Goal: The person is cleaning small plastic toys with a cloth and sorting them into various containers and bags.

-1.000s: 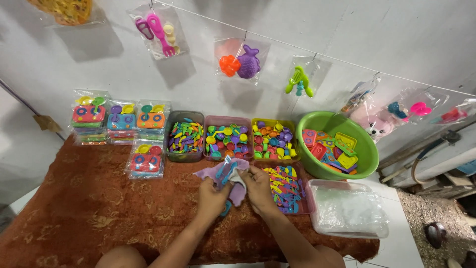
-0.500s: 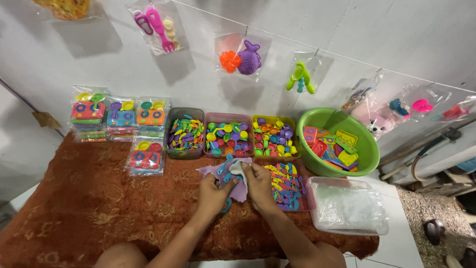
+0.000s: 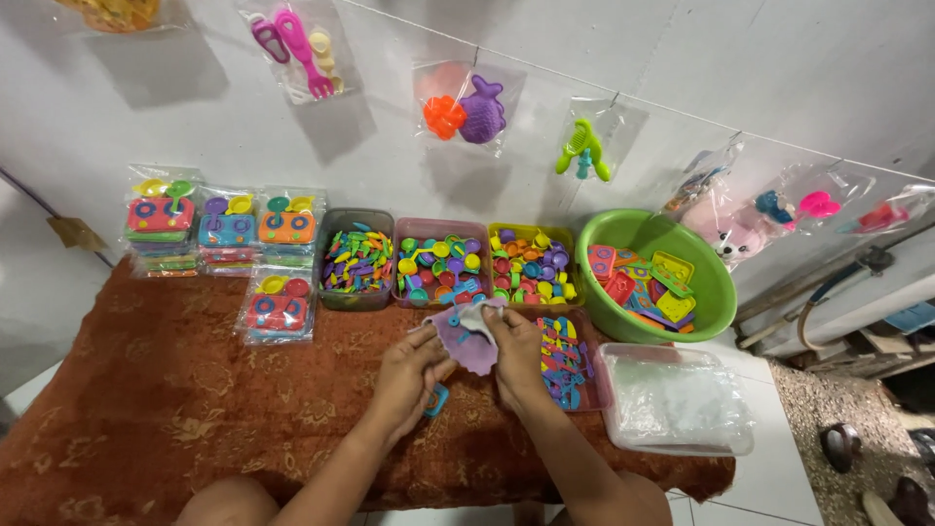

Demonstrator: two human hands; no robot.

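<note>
My left hand [image 3: 409, 373] and my right hand [image 3: 518, 349] meet over the brown patterned cloth [image 3: 166, 399], both gripping a purple toy plate [image 3: 466, 341] with a clear plastic bag at its top edge. Small blue toy utensils [image 3: 458, 314] lie on the purple plate. A blue toy piece [image 3: 435, 400] pokes out under my left hand. Just right of my right hand stands a tub of mixed coloured utensils [image 3: 565, 360].
Behind the hands stand three tubs of small coloured toy parts [image 3: 440, 261], a green basin [image 3: 703, 263] of toy stoves, and stacks of packed toy sets [image 3: 219, 234]. A clear box of bags [image 3: 677, 397] sits at right. Bagged toys [image 3: 467, 109] hang on the wall.
Both hands have lifted the purple plate slightly and tilted it toward the tubs; the left hand has slid down to its lower edge. The view shifted a little.
</note>
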